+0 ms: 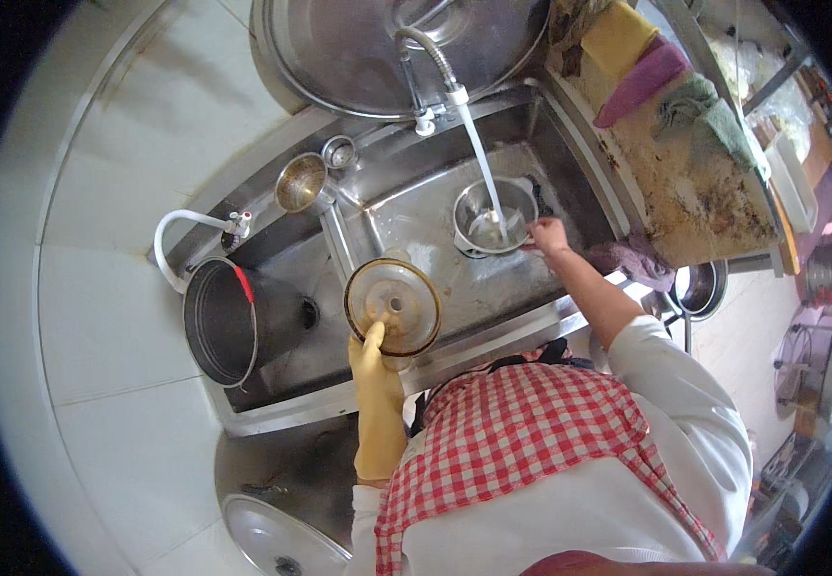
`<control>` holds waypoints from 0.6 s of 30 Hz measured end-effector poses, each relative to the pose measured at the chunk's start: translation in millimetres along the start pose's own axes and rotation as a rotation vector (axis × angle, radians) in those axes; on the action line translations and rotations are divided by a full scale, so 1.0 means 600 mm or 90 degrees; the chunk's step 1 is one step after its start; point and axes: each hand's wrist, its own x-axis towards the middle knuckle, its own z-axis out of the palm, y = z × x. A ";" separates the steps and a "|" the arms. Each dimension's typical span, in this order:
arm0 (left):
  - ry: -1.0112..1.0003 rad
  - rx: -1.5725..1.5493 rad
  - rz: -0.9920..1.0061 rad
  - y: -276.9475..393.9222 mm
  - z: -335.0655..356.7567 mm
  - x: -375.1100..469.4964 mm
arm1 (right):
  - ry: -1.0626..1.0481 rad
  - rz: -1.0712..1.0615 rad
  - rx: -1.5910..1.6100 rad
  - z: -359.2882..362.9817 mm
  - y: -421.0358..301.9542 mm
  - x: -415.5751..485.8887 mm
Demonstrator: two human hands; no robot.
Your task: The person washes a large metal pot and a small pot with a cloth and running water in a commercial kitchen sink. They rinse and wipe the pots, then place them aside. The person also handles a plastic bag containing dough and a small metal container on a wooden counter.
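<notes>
My left hand (371, 353), in a yellow rubber glove, grips a round pot lid (414, 306) by its near edge. The lid looks like glass with a brownish rim and a small hole at its middle. My right hand (550, 236) is bare and closed at the near-right side of a small metal pot (467, 205), apparently on its handle. A stream of water (484, 155) runs from the flexible faucet (426, 39) into the pot. Water and something pale show inside it. The pot is in the right basin of a stainless steel sink (416, 194).
In the left basin a dark, deep bucket (218, 324) with a red-wrapped handle leans near a white hose tap (189, 216). A metal cup (300, 183) and a smaller one (339, 152) stand on the ledge. A large lid (344, 57) leans behind; cloths (642, 79) hang right over a stained board (682, 194).
</notes>
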 end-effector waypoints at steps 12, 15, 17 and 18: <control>0.089 0.008 -0.004 -0.008 -0.035 -0.017 | -0.283 0.299 0.394 0.073 -0.156 -0.100; 0.088 0.047 -0.022 0.008 -0.013 -0.024 | -0.347 0.279 0.465 0.084 -0.169 -0.055; 0.101 0.060 -0.026 0.015 -0.006 -0.028 | -0.363 0.157 0.299 0.056 -0.156 -0.017; 0.116 0.056 -0.022 0.015 -0.004 -0.029 | -0.268 0.069 0.039 0.032 -0.129 0.004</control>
